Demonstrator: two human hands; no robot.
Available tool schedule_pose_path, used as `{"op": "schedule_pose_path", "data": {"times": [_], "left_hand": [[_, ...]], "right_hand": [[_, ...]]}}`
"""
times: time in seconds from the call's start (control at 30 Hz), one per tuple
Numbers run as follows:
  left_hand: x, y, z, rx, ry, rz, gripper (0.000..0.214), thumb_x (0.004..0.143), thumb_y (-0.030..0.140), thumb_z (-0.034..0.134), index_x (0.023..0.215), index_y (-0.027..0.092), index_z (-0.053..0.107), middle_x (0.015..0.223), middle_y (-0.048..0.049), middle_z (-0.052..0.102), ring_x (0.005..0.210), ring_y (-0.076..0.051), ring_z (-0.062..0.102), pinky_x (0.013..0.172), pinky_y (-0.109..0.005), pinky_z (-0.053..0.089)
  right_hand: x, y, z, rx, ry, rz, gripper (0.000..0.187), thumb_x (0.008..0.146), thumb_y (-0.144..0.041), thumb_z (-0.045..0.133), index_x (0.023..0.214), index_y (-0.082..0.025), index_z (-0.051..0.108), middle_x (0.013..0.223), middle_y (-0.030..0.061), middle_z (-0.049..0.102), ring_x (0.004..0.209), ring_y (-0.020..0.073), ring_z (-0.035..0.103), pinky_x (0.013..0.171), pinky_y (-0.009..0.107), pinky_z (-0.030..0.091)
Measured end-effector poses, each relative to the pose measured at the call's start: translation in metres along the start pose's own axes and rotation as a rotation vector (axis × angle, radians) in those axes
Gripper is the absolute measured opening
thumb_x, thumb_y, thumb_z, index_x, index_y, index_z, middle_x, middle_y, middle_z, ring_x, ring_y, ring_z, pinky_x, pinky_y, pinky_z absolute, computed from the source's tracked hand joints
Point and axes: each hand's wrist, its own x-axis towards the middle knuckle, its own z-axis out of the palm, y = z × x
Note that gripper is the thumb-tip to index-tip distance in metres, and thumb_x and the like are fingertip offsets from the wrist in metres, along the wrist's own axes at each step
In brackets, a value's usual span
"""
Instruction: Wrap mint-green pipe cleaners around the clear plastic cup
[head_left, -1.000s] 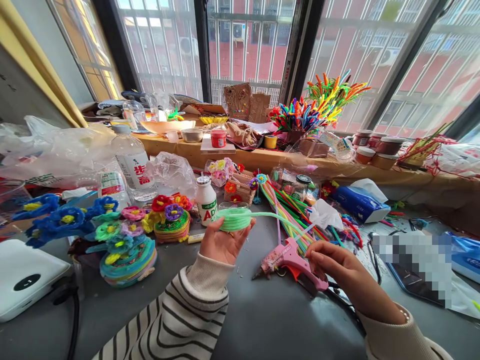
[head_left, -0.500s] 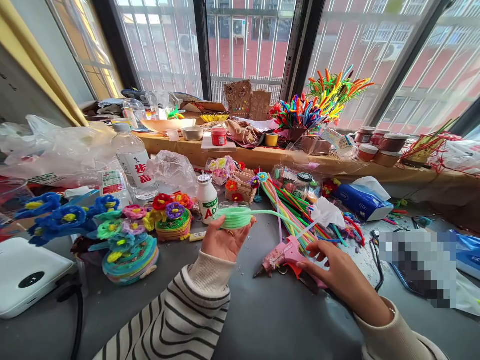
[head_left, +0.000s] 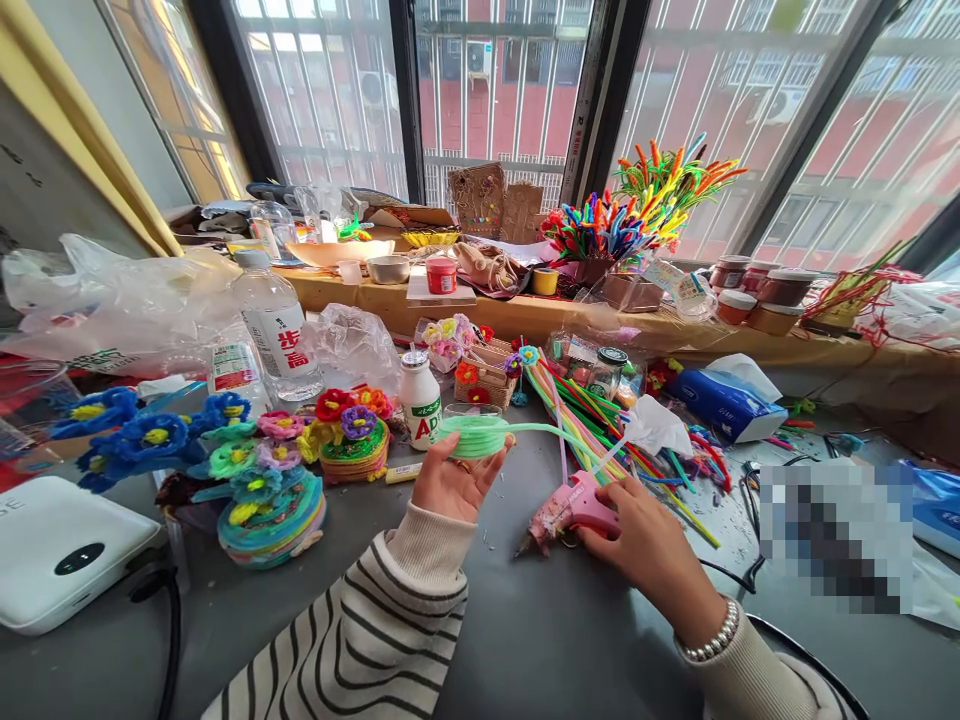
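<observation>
My left hand [head_left: 455, 490] is closed around a small round cup wound with mint-green pipe cleaner [head_left: 478, 438], thumb on one side and fingers on the other. A clear rim shows above the windings. From the cup's right side the green strand runs over towards the glue gun. My right hand [head_left: 645, 545] is wrapped round the handle of a pink hot glue gun [head_left: 564, 512], whose nozzle points down and left near the table. Behind the cup stands a white drink bottle [head_left: 420, 398]. Loose pipe cleaners [head_left: 577, 425] lie in a bundle beyond the gun.
Pipe-cleaner flowers [head_left: 154, 437] and a flowered round box [head_left: 274, 520] stand at the left, near a white device [head_left: 67, 550]. A large water bottle [head_left: 274, 335] is behind them. Black cables [head_left: 752, 545] and a blue tissue pack [head_left: 720, 400] lie at the right.
My right hand has closed round the glue gun's handle, where its fingers were looser before. The left hand still holds the cup in nearly the same place.
</observation>
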Motion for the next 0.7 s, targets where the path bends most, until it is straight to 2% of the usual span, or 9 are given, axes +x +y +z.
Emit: {"op": "schedule_pose_path", "data": {"times": [0.17, 0.23, 0.3, 0.37, 0.57, 0.7], "left_hand": [[0.002, 0.0, -0.001, 0.007, -0.001, -0.002, 0.031, 0.072, 0.026, 0.05, 0.094, 0.005, 0.056, 0.088, -0.0163, 0.068, 0.087, -0.025, 0.064, 0.07, -0.026, 0.054], [0.001, 0.001, -0.001, 0.01, -0.005, -0.001, 0.033, 0.073, 0.027, 0.049, 0.096, 0.005, 0.056, 0.087, -0.0164, 0.068, 0.086, -0.024, 0.064, 0.07, -0.026, 0.054], [0.001, 0.001, -0.001, 0.008, -0.007, -0.015, 0.033, 0.073, 0.027, 0.049, 0.096, 0.005, 0.055, 0.087, -0.0169, 0.068, 0.088, -0.025, 0.064, 0.071, -0.027, 0.053], [0.0, 0.002, -0.002, -0.005, -0.027, -0.037, 0.033, 0.073, 0.027, 0.05, 0.096, 0.005, 0.056, 0.089, -0.0172, 0.068, 0.09, -0.026, 0.063, 0.073, -0.028, 0.053], [-0.002, 0.004, -0.008, -0.037, -0.243, -0.118, 0.036, 0.07, 0.028, 0.056, 0.101, 0.01, 0.056, 0.105, -0.0135, 0.064, 0.103, -0.028, 0.056, 0.088, -0.032, 0.045], [-0.001, 0.0, -0.012, 0.022, -0.312, -0.14, 0.044, 0.071, 0.03, 0.055, 0.111, 0.013, 0.052, 0.113, -0.0118, 0.06, 0.108, -0.028, 0.052, 0.091, -0.037, 0.042]], "right_hand": [[-0.001, 0.007, -0.013, 0.05, 0.084, -0.02, 0.034, 0.069, -0.039, 0.053, 0.091, -0.015, 0.061, 0.115, 0.0122, 0.054, 0.094, 0.0226, 0.058, 0.078, 0.032, 0.046], [-0.001, 0.011, -0.018, 0.066, 0.102, -0.005, 0.038, 0.069, -0.043, 0.052, 0.094, -0.015, 0.059, 0.106, 0.0117, 0.06, 0.091, 0.0227, 0.06, 0.076, 0.032, 0.048], [-0.001, 0.016, -0.022, 0.098, 0.126, 0.041, 0.041, 0.068, -0.045, 0.052, 0.094, -0.014, 0.058, 0.087, 0.0091, 0.066, 0.077, 0.0221, 0.063, 0.067, 0.032, 0.049], [-0.001, 0.019, -0.024, 0.144, 0.174, 0.105, 0.042, 0.065, -0.047, 0.054, 0.091, -0.015, 0.056, 0.079, 0.0074, 0.067, 0.067, 0.0215, 0.064, 0.06, 0.031, 0.05], [-0.002, 0.021, -0.024, 0.248, 0.342, 0.259, 0.053, 0.065, -0.056, 0.052, 0.096, -0.013, 0.054, 0.082, 0.011, 0.065, 0.064, 0.0206, 0.062, 0.058, 0.03, 0.049], [-0.005, 0.014, -0.024, 0.439, 0.415, 0.331, 0.056, 0.061, -0.058, 0.056, 0.095, -0.013, 0.053, 0.085, 0.0112, 0.063, 0.061, 0.0185, 0.059, 0.055, 0.029, 0.048]]}}
